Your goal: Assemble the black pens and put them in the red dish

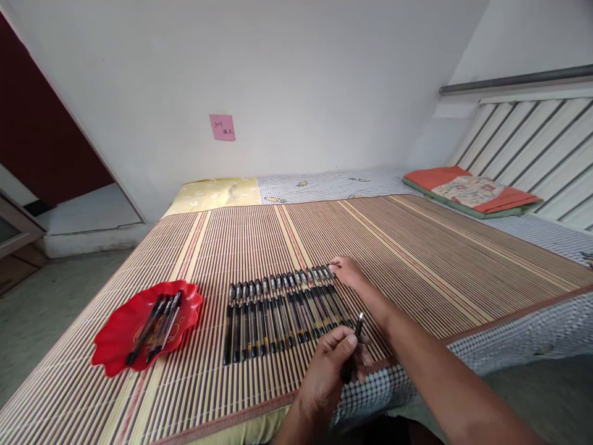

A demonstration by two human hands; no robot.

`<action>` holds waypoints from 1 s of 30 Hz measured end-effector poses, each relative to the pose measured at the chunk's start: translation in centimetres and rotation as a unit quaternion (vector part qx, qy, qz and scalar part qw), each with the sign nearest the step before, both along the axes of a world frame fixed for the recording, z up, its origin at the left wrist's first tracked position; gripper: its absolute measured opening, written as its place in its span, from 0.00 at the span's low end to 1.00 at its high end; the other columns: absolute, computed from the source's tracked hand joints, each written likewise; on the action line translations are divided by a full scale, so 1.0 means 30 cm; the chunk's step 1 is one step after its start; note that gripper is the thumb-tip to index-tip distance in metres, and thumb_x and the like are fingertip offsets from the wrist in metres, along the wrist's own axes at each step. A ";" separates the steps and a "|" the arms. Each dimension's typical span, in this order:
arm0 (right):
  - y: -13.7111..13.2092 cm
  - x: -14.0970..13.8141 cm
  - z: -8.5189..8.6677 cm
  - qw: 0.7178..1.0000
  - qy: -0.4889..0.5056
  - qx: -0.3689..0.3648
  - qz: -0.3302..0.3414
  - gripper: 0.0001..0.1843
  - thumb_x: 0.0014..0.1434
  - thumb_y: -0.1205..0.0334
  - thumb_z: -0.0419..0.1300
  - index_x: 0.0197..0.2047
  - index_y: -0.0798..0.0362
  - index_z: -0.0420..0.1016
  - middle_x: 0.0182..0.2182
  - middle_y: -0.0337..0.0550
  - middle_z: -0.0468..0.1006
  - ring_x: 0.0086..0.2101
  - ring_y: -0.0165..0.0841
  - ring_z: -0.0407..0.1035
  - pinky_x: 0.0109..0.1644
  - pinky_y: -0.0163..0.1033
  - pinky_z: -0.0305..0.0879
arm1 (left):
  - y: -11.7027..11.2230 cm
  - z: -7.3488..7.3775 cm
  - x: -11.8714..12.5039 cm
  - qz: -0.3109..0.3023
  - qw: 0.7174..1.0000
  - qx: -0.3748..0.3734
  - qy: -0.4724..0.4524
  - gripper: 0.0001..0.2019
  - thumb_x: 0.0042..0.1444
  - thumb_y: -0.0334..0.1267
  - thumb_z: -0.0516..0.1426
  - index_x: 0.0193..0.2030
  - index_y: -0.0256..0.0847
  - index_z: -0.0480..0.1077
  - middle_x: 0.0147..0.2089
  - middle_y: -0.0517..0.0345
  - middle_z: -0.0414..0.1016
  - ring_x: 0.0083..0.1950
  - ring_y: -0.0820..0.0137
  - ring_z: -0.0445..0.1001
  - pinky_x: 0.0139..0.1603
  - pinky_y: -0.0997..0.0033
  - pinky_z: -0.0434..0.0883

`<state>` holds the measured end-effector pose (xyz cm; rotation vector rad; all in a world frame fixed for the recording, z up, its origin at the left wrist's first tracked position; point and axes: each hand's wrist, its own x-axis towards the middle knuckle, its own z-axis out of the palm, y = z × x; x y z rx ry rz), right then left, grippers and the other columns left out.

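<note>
My left hand (336, 352), low near the mat's front edge, is closed around a black pen (358, 327). This pen points up and its bare metallic tip shows; the lower part is hidden by the fingers. Farther away, my right hand (348, 272) is pinched at the cap end of the rightmost pen in a row. That row of capped gel pens (280, 315) lies side by side, caps away from me, with clear barrels and black ends. To the left, a red scalloped plate (109, 340) holds several more pens (162, 327).
A striped bamboo mat (222, 247) covers the bed under the pens. Folded orange and green cloth (472, 188) lies at the back right, beside a white slatted headboard (546, 136). A pink note (222, 127) is stuck on the white wall (324, 80) behind.
</note>
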<state>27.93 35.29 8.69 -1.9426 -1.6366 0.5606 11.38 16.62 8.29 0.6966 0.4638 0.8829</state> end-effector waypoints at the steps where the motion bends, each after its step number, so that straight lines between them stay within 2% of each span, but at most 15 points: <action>1: -0.004 0.000 0.008 1.000 0.012 0.009 -0.006 0.09 0.63 0.66 0.62 0.42 0.55 0.83 0.42 0.50 0.86 0.42 0.36 0.79 0.43 0.34 0.69 | 0.005 0.003 -0.003 0.009 1.000 -0.011 -0.004 0.22 0.52 0.56 0.68 0.36 0.35 0.75 0.24 0.59 0.76 0.18 0.79 0.66 0.19 0.79 0.56; 4: -0.054 0.003 0.041 0.998 0.050 0.041 -0.021 0.13 0.65 0.65 0.57 0.49 0.56 0.81 0.45 0.52 0.85 0.41 0.35 0.78 0.45 0.36 0.71 | 0.021 0.013 -0.015 0.054 0.998 -0.042 -0.013 0.23 0.49 0.55 0.70 0.37 0.36 0.74 0.26 0.61 0.76 0.17 0.80 0.66 0.17 0.79 0.57; 7: -0.180 -0.005 0.077 0.988 0.135 0.077 -0.005 0.17 0.68 0.57 0.55 0.52 0.54 0.79 0.41 0.48 0.84 0.36 0.34 0.78 0.40 0.37 0.72 | 0.036 0.026 -0.028 0.104 0.993 -0.046 -0.019 0.22 0.47 0.52 0.72 0.34 0.38 0.70 0.26 0.63 0.76 0.17 0.80 0.66 0.16 0.80 0.56; 9: -0.293 -0.027 0.098 0.956 0.275 0.104 0.027 0.19 0.66 0.49 0.59 0.49 0.53 0.81 0.41 0.47 0.84 0.35 0.34 0.76 0.38 0.38 0.71 | 0.044 0.036 -0.037 0.134 0.990 -0.039 -0.018 0.22 0.46 0.50 0.73 0.33 0.39 0.69 0.27 0.64 0.76 0.18 0.81 0.67 0.17 0.81 0.57; 11: -0.399 -0.062 0.112 0.920 0.376 0.099 0.040 0.23 0.62 0.41 0.63 0.46 0.52 0.82 0.40 0.47 0.83 0.35 0.35 0.75 0.38 0.39 0.70 | 0.049 0.043 -0.046 0.159 0.987 -0.031 -0.007 0.22 0.46 0.49 0.73 0.34 0.39 0.68 0.27 0.65 0.77 0.18 0.80 0.68 0.18 0.81 0.58; 14: -0.502 -0.126 0.122 0.895 0.436 0.085 0.042 0.26 0.59 0.36 0.66 0.43 0.52 0.83 0.38 0.47 0.82 0.38 0.37 0.75 0.40 0.40 0.70 | 0.053 0.046 -0.055 0.186 0.982 -0.009 0.032 0.22 0.45 0.49 0.74 0.35 0.40 0.68 0.26 0.66 0.76 0.18 0.80 0.68 0.19 0.81 0.60; 18: -0.529 -0.190 0.125 0.894 0.433 0.113 0.022 0.24 0.55 0.36 0.69 0.35 0.51 0.82 0.31 0.42 0.79 0.33 0.34 0.70 0.39 0.38 0.67 | 0.053 0.034 -0.052 0.213 0.972 0.033 0.098 0.25 0.41 0.51 0.75 0.31 0.41 0.66 0.19 0.70 0.70 0.17 0.79 0.67 0.19 0.80 0.62; 21: -0.518 -0.209 0.121 0.893 0.434 0.117 0.010 0.23 0.52 0.38 0.71 0.33 0.51 0.82 0.31 0.42 0.80 0.32 0.34 0.69 0.39 0.39 0.67 | 0.051 0.026 -0.046 0.232 0.964 0.038 0.128 0.25 0.40 0.51 0.75 0.31 0.42 0.65 0.17 0.71 0.68 0.16 0.78 0.66 0.19 0.80 0.61; 25: -0.511 -0.201 0.103 0.889 0.445 0.109 0.015 0.21 0.52 0.40 0.71 0.32 0.51 0.82 0.32 0.43 0.81 0.33 0.35 0.71 0.40 0.39 0.67 | 0.046 0.033 -0.049 0.242 0.958 0.047 0.148 0.23 0.43 0.50 0.74 0.30 0.42 0.66 0.16 0.69 0.69 0.17 0.77 0.66 0.20 0.80 0.61; 30: -0.520 -0.172 0.094 0.899 0.420 0.120 0.030 0.18 0.56 0.43 0.68 0.33 0.51 0.83 0.32 0.44 0.81 0.34 0.36 0.71 0.40 0.39 0.67 | 0.036 0.047 -0.052 0.214 0.964 0.054 0.151 0.21 0.46 0.53 0.71 0.29 0.40 0.70 0.19 0.65 0.72 0.19 0.75 0.69 0.22 0.77 0.66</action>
